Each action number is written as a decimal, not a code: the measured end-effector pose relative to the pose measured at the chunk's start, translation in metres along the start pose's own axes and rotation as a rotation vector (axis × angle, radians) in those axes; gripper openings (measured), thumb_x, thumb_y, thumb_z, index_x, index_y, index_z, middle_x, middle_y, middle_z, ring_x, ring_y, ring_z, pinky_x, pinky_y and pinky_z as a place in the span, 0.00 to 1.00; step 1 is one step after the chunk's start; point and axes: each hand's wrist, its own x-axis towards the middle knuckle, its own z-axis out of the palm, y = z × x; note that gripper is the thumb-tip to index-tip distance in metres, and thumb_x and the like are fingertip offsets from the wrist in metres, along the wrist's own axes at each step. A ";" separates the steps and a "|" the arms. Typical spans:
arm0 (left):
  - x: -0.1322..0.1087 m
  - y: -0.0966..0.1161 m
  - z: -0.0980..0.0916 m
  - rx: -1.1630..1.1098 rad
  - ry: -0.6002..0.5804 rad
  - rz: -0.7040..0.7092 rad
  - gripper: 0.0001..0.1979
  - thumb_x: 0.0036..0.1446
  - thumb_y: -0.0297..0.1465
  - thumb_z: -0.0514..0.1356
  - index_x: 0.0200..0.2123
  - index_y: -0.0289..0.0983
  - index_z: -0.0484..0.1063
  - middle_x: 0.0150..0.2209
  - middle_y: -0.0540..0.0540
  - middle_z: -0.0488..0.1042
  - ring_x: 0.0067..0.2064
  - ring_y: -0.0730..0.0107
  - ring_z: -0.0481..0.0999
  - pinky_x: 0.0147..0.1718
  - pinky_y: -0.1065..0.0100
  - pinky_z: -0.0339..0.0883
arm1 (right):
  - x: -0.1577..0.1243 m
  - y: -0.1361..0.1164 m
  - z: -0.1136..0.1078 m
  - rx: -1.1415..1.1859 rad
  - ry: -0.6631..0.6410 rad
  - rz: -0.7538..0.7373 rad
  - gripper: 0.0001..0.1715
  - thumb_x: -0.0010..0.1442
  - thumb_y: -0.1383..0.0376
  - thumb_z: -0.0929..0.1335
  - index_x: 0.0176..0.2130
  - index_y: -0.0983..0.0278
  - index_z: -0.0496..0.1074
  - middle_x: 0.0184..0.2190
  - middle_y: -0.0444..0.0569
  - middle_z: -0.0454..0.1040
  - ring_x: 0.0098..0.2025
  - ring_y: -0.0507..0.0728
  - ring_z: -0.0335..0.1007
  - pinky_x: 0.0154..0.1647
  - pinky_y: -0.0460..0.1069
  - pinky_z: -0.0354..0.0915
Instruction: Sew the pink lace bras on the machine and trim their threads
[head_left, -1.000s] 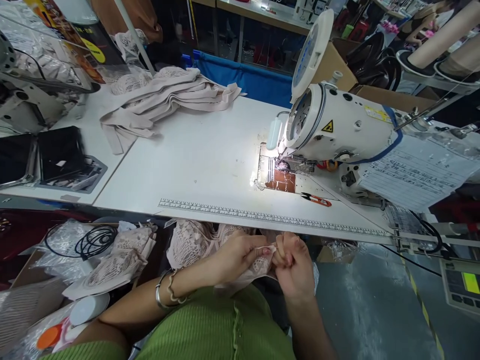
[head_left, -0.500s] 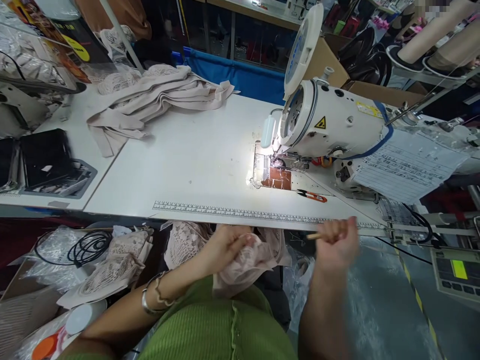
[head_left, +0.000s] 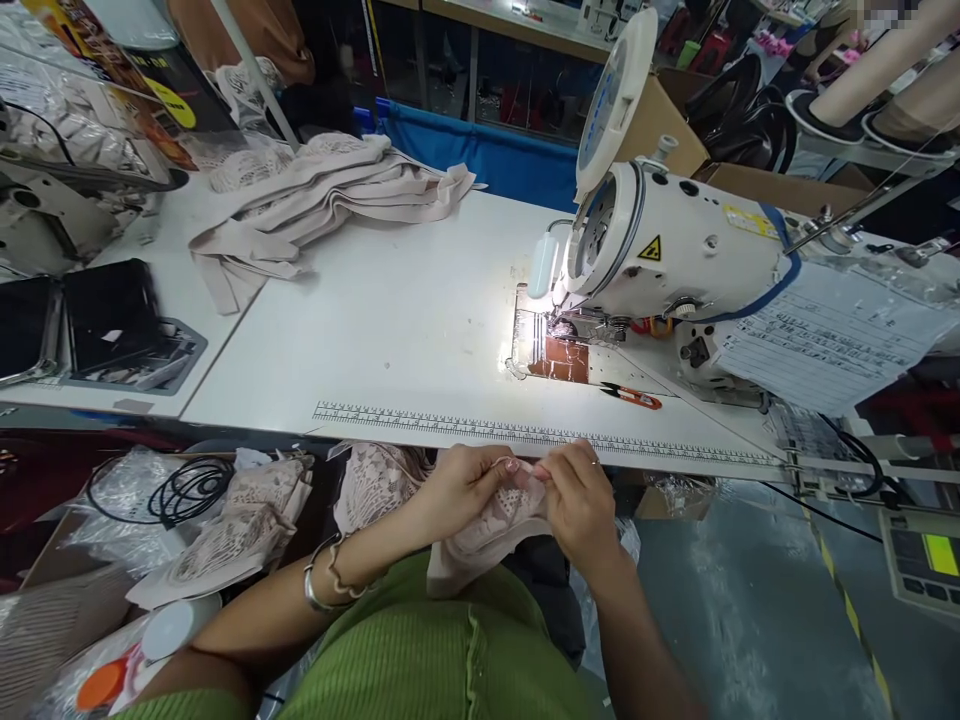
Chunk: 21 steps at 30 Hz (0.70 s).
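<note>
Grip: your left hand (head_left: 457,495) pinches the upper edge of the lace garment (head_left: 491,545) between thumb and fingers; your right hand (head_left: 581,500) pinches the same edge just beside it. If the right fingers hide also some small thing, it cannot be told.
Black flat case (head_left: 112,320): it lies on the left part of the white table (head_left: 375,330), near the front edge.
Cardboard box (head_left: 52,550): it stands lower than the front edge, and carries a coil of black cable (head_left: 191,490) on clear plastic, with lace pieces (head_left: 240,520) beside.
Fabric pile (head_left: 322,200): its pale bands lie toward the back edge.
Lace cup (head_left: 375,490): it is below the front edge, next to your left forearm; whether it belongs to the garment you pinch is not clear.
Garment place: between your hands, before your green top (head_left: 420,650), just below the front edge.
Ruler scale (head_left: 480,428): it runs along the front edge toward the right corner.
Sewing machine (head_left: 682,240): it stands on the right part, light shining at its needle.
Orange snips (head_left: 636,397): they lie between machine and scale.
</note>
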 end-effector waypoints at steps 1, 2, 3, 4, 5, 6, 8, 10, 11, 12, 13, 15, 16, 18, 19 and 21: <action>-0.001 0.000 -0.001 -0.021 -0.018 -0.011 0.22 0.68 0.43 0.51 0.33 0.35 0.77 0.23 0.49 0.75 0.24 0.70 0.75 0.28 0.72 0.65 | 0.001 0.003 -0.001 0.025 0.029 0.027 0.17 0.71 0.70 0.61 0.30 0.60 0.66 0.29 0.47 0.69 0.34 0.56 0.63 0.39 0.52 0.62; -0.001 0.001 -0.003 -0.048 -0.040 -0.025 0.23 0.68 0.45 0.51 0.35 0.34 0.77 0.24 0.49 0.76 0.24 0.70 0.75 0.28 0.72 0.66 | 0.003 0.005 -0.002 0.079 0.052 0.068 0.18 0.72 0.68 0.60 0.29 0.60 0.65 0.30 0.47 0.70 0.35 0.56 0.64 0.41 0.53 0.62; -0.001 0.001 -0.003 -0.071 -0.061 -0.036 0.24 0.68 0.46 0.50 0.35 0.34 0.77 0.26 0.48 0.77 0.25 0.70 0.75 0.28 0.72 0.66 | 0.005 0.006 -0.002 0.172 0.058 0.118 0.20 0.73 0.65 0.60 0.28 0.59 0.64 0.32 0.48 0.71 0.36 0.57 0.65 0.43 0.54 0.62; -0.001 0.000 -0.004 -0.086 -0.074 -0.037 0.25 0.68 0.47 0.50 0.35 0.34 0.77 0.26 0.47 0.77 0.25 0.69 0.75 0.28 0.72 0.66 | 0.006 0.006 -0.002 0.302 0.044 0.171 0.22 0.74 0.62 0.58 0.27 0.59 0.63 0.32 0.49 0.72 0.36 0.57 0.66 0.43 0.55 0.62; 0.000 0.000 -0.003 -0.098 -0.091 -0.031 0.26 0.68 0.48 0.50 0.34 0.33 0.77 0.27 0.46 0.77 0.26 0.69 0.74 0.29 0.71 0.67 | 0.007 0.004 -0.001 0.457 0.009 0.219 0.24 0.74 0.57 0.57 0.26 0.59 0.62 0.30 0.49 0.72 0.35 0.57 0.67 0.42 0.55 0.63; 0.001 -0.001 -0.002 -0.108 -0.106 -0.018 0.27 0.68 0.49 0.50 0.33 0.33 0.76 0.27 0.46 0.77 0.27 0.69 0.74 0.30 0.71 0.67 | 0.007 0.002 0.001 0.612 -0.041 0.253 0.26 0.74 0.54 0.56 0.26 0.58 0.61 0.27 0.48 0.71 0.33 0.57 0.66 0.38 0.54 0.63; 0.003 -0.004 0.002 -0.104 -0.115 0.020 0.27 0.67 0.49 0.51 0.28 0.34 0.73 0.27 0.46 0.75 0.28 0.69 0.72 0.31 0.70 0.66 | 0.006 -0.002 0.005 0.782 -0.141 0.267 0.28 0.73 0.50 0.55 0.25 0.58 0.59 0.21 0.44 0.65 0.26 0.56 0.62 0.31 0.52 0.60; 0.005 -0.007 0.007 -0.074 -0.107 0.048 0.26 0.67 0.48 0.51 0.26 0.34 0.70 0.25 0.48 0.72 0.29 0.70 0.71 0.32 0.70 0.65 | 0.003 -0.002 0.007 0.668 -0.165 0.202 0.27 0.73 0.52 0.57 0.24 0.58 0.60 0.20 0.42 0.61 0.23 0.54 0.57 0.28 0.50 0.56; 0.006 -0.009 0.008 -0.049 -0.099 0.056 0.26 0.67 0.47 0.51 0.25 0.35 0.69 0.24 0.49 0.71 0.28 0.71 0.69 0.32 0.70 0.64 | 0.000 -0.001 0.007 0.544 -0.152 0.153 0.26 0.73 0.55 0.58 0.24 0.59 0.61 0.20 0.42 0.61 0.23 0.53 0.55 0.28 0.50 0.54; 0.006 -0.010 0.010 -0.023 -0.094 0.060 0.25 0.68 0.46 0.51 0.24 0.35 0.68 0.23 0.50 0.69 0.27 0.72 0.68 0.32 0.71 0.63 | -0.002 0.003 0.005 0.416 -0.128 0.112 0.24 0.72 0.58 0.59 0.24 0.59 0.61 0.20 0.42 0.60 0.23 0.53 0.54 0.28 0.50 0.53; 0.005 -0.011 0.010 -0.009 -0.095 0.055 0.25 0.68 0.46 0.51 0.24 0.35 0.68 0.23 0.51 0.68 0.27 0.72 0.67 0.31 0.71 0.62 | -0.005 0.008 0.002 0.301 -0.095 0.088 0.23 0.72 0.60 0.60 0.24 0.59 0.61 0.20 0.42 0.60 0.23 0.53 0.54 0.28 0.50 0.52; 0.003 -0.012 0.007 -0.023 -0.097 0.021 0.26 0.68 0.48 0.51 0.25 0.35 0.69 0.22 0.51 0.67 0.24 0.73 0.64 0.27 0.72 0.59 | -0.011 0.021 -0.007 0.117 0.007 0.126 0.23 0.71 0.62 0.61 0.23 0.59 0.60 0.20 0.42 0.59 0.23 0.53 0.54 0.27 0.50 0.51; 0.002 -0.011 0.004 -0.039 -0.090 -0.001 0.26 0.67 0.49 0.51 0.26 0.35 0.71 0.21 0.52 0.66 0.23 0.74 0.63 0.26 0.72 0.57 | -0.014 0.028 -0.012 0.048 0.070 0.189 0.23 0.71 0.61 0.61 0.23 0.58 0.59 0.19 0.42 0.58 0.22 0.53 0.53 0.27 0.50 0.51; 0.000 -0.008 -0.001 -0.075 -0.077 -0.024 0.27 0.67 0.50 0.51 0.29 0.34 0.74 0.20 0.52 0.64 0.21 0.75 0.60 0.24 0.73 0.55 | -0.019 0.037 -0.020 0.012 0.148 0.356 0.24 0.71 0.57 0.61 0.24 0.59 0.60 0.19 0.41 0.58 0.22 0.53 0.53 0.26 0.49 0.51; -0.001 -0.006 -0.004 -0.090 -0.078 -0.013 0.27 0.67 0.50 0.51 0.30 0.34 0.75 0.21 0.52 0.66 0.21 0.75 0.61 0.24 0.72 0.56 | -0.020 0.038 -0.022 0.072 0.115 0.423 0.23 0.71 0.54 0.61 0.26 0.59 0.63 0.19 0.41 0.59 0.21 0.53 0.53 0.25 0.48 0.51; 0.000 -0.002 -0.007 -0.128 -0.098 0.039 0.27 0.68 0.50 0.51 0.33 0.34 0.77 0.26 0.48 0.73 0.27 0.71 0.69 0.30 0.71 0.62 | -0.020 0.035 -0.021 0.317 -0.092 0.487 0.22 0.71 0.49 0.61 0.33 0.60 0.69 0.20 0.39 0.60 0.21 0.52 0.54 0.25 0.47 0.52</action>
